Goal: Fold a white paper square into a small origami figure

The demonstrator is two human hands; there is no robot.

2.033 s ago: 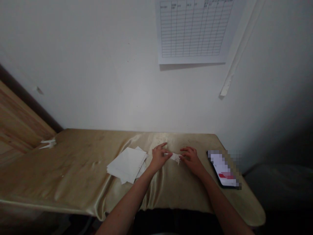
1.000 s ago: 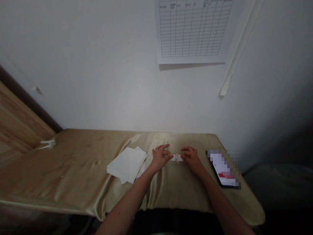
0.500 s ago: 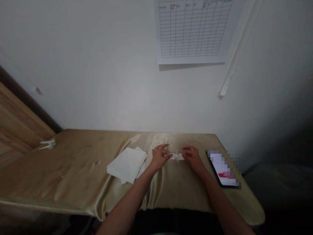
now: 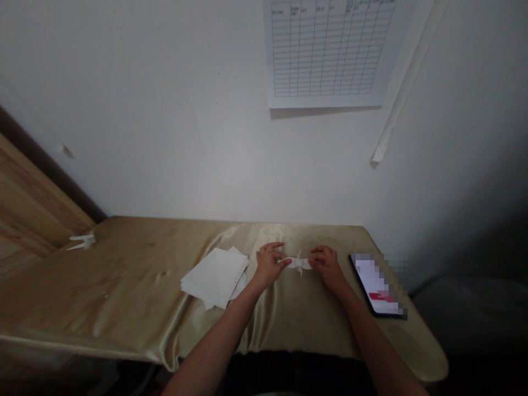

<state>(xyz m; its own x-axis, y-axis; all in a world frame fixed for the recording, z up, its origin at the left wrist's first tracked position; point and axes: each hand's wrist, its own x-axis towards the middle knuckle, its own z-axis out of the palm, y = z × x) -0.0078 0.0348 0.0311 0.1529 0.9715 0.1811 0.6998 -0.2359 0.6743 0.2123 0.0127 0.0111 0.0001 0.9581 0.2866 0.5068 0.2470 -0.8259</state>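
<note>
A small folded white paper piece (image 4: 299,263) lies low over the table, with thin points sticking up and down from its middle. My left hand (image 4: 270,264) pinches its left end between thumb and fingers. At its right end, my right hand (image 4: 327,265) grips it the same way, the other fingers curled loosely above. Just left of my left hand rests a stack of white paper sheets (image 4: 215,276), some with perforated edges.
A gold satin cloth covers the table (image 4: 132,286). A phone (image 4: 377,286) with a lit screen lies near the right edge. Folded white paper (image 4: 81,241) sits at the far left. On the wall behind hangs a printed grid sheet (image 4: 325,55).
Both hands stay in nearly the same place on the folded paper. Its thin middle points stand out a little more, and the right fingers have shifted slightly. The view has moved a little.
</note>
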